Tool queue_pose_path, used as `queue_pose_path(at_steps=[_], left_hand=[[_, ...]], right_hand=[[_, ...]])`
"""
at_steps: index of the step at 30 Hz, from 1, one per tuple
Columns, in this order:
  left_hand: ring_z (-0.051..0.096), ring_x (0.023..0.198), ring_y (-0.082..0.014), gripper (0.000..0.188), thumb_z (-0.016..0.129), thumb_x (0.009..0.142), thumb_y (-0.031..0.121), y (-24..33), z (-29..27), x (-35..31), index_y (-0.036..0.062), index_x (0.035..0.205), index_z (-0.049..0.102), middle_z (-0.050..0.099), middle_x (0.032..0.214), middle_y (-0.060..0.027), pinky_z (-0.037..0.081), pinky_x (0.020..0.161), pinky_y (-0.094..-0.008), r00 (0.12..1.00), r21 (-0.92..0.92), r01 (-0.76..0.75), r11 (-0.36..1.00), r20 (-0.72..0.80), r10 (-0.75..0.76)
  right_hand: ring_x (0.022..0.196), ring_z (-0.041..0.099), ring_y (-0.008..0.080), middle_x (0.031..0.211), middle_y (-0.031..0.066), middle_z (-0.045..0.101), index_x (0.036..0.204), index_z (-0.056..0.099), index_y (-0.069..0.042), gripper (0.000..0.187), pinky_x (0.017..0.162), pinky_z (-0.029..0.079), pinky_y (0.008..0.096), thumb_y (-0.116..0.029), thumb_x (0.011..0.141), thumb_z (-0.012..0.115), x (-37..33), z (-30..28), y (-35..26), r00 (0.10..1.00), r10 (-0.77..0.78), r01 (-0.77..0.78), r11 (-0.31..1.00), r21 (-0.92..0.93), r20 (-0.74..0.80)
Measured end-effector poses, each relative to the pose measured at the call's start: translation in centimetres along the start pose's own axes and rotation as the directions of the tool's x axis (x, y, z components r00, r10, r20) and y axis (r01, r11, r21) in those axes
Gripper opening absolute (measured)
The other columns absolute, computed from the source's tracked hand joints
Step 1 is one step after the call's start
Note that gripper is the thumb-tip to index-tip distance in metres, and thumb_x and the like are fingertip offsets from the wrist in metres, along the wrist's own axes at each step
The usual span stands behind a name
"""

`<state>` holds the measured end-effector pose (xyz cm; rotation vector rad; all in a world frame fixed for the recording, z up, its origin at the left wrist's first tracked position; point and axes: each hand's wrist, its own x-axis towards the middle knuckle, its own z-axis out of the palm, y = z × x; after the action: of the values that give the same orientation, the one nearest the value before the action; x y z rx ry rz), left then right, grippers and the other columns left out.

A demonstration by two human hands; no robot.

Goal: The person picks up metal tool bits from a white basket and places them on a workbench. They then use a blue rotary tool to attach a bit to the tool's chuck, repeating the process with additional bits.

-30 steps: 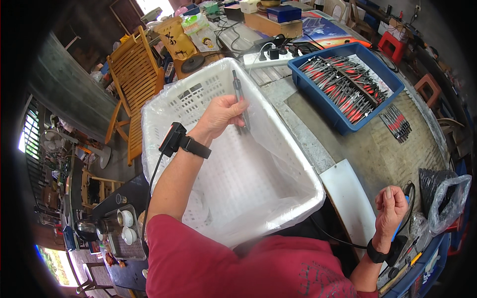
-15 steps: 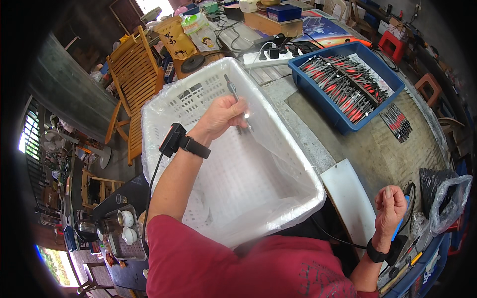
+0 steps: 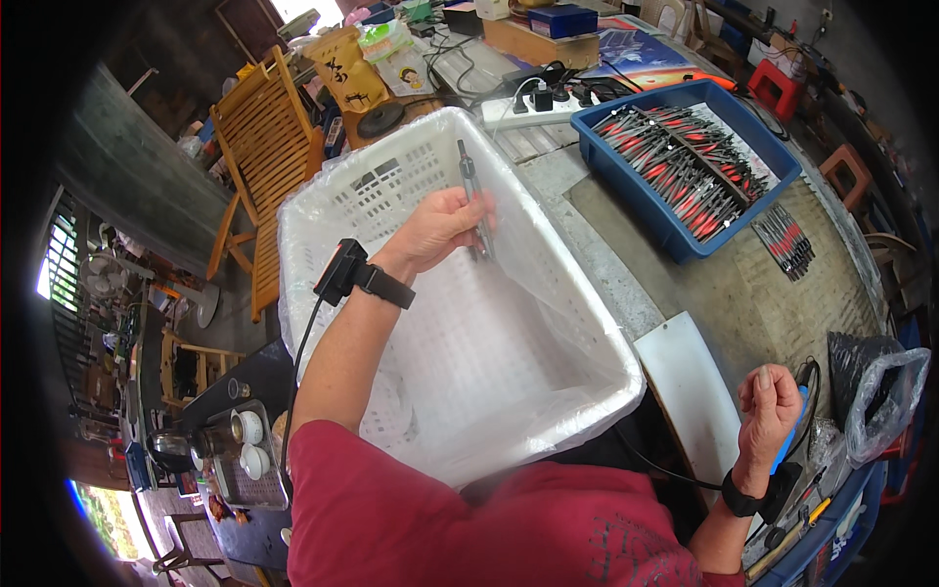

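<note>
My left hand (image 3: 445,229) is closed on a slim dark grey pen (image 3: 468,168), its fingers pinching the lower part. The pen stands nearly upright over the far end of a large white plastic basket (image 3: 611,338) lined with clear plastic film. At the lower right, my right hand (image 3: 770,403) is raised with its fingers curled together; whether anything is inside them is hidden. Right behind it a blue object (image 3: 788,435) with a dark cable is partly covered. A blue tray (image 3: 675,245) on the table holds many black and red pens (image 3: 675,166) in rows.
A small row of pens (image 3: 784,242) lies beside the tray. A white board (image 3: 690,391) lies along the table's near edge, and a clear bag with black contents (image 3: 866,382) is at the right. Behind the basket sit a power strip (image 3: 528,110) and a wooden folding chair (image 3: 256,176).
The pen in my left hand has swung more upright, its top shifting a little to the right. My right hand stays in the same place.
</note>
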<state>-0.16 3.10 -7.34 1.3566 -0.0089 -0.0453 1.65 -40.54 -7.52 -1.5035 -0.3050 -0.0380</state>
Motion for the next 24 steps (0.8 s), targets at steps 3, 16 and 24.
queue_pose_path(at_steps=[3, 16, 24], left_hand=[[0.056, 0.078, -0.0104, 0.026, 0.056, 0.086, 0.026, -0.1, 0.0, 0.0, 0.0046, 0.1, 0.054, 0.058, 0.088, -0.0019, 0.048, 0.066, -0.0245, 1.0, 0.0, -0.005, 1.0, 0.016, 0.005], [0.054, 0.076, -0.0083, 0.024, 0.054, 0.087, 0.03, -1.8, -3.4, 0.7, 0.006, 0.092, 0.054, 0.057, 0.085, -0.0001, 0.045, 0.062, -0.0237, 0.993, 0.084, 0.015, 0.996, -0.116, -0.005], [0.055, 0.057, -0.0104, 0.017, 0.057, 0.085, 0.019, -11.0, -10.7, 3.0, 0.0027, 0.079, 0.057, 0.059, 0.072, -0.0035, 0.05, 0.051, -0.0245, 0.729, 0.165, 0.266, 0.95, -0.679, -0.086]], right_hand=[[0.053, 0.041, 0.0069, 0.063, 0.0014, 0.049, 0.08, 0.053, -0.003, 0.014, 0.048, 0.031, 0.0186, -0.015, 0.086, 0.055, 0.0, 0.1, 0.0, 1.0, 0.006, -0.006, 1.0, -0.003, 0.0], [0.052, 0.041, 0.0067, 0.063, 0.0017, 0.049, 0.08, 0.052, -0.003, 0.013, 0.048, 0.03, 0.0187, -0.014, 0.086, 0.055, -0.1, 0.0, 0.1, 1.0, 0.01, -0.01, 1.0, -0.009, -0.001], [0.051, 0.04, 0.0066, 0.063, 0.002, 0.049, 0.079, 0.051, -0.002, 0.014, 0.046, 0.029, 0.0189, -0.014, 0.086, 0.054, -0.1, -0.3, 0.4, 0.999, 0.013, -0.014, 0.999, -0.042, -0.044]])
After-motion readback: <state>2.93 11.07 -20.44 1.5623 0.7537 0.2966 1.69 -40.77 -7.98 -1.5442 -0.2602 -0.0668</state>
